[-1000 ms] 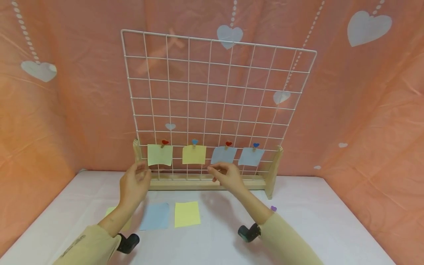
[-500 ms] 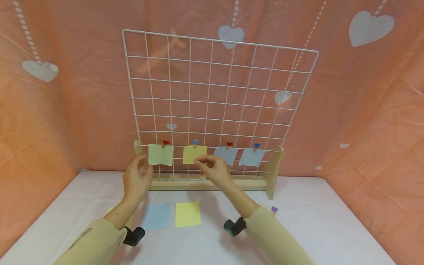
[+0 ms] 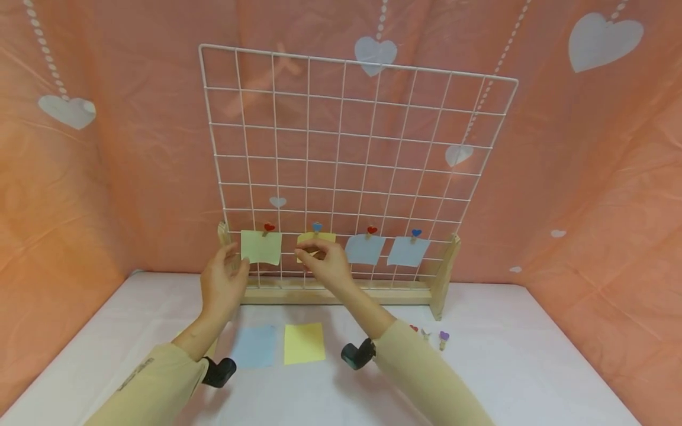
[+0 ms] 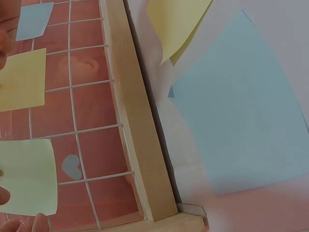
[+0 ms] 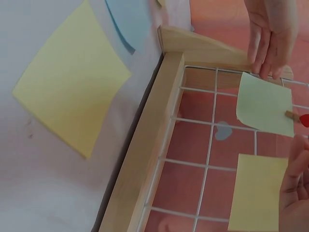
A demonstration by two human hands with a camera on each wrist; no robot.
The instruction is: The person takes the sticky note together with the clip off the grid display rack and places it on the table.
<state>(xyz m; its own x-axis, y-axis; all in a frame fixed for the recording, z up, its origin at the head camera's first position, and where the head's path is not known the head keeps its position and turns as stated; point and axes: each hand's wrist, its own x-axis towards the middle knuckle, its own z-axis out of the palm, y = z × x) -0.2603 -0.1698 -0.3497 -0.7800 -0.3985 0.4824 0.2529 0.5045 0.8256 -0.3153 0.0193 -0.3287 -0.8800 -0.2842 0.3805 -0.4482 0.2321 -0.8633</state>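
My left hand (image 3: 221, 281) is at the left end of the white wire grid (image 3: 341, 160), its fingers by the wooden post and its thumb close to the lower left corner of a pale green note (image 3: 261, 247). In the right wrist view the left fingers (image 5: 265, 53) point down, fairly straight, beside that note. My right hand (image 3: 327, 263) is in front of a yellow note (image 3: 325, 236), its fingers loosely bent, thumb and index tips near each other, and nothing shows between them. A red heart clip (image 3: 269, 227) holds the green note; a light blue one (image 3: 317, 227) holds the yellow.
Two blue notes (image 3: 364, 249) hang to the right, each under a heart clip. On the white table lie a blue note (image 3: 254, 346), a yellow note (image 3: 304, 343) and another partly under the left arm. Several small clips (image 3: 443, 337) lie by the right sleeve. A wooden base (image 3: 341, 296) carries the grid.
My right hand has moved left, from below the left hanging blue note to in front of the hanging yellow one. My left hand has shifted slightly right, nearer the green note's corner.
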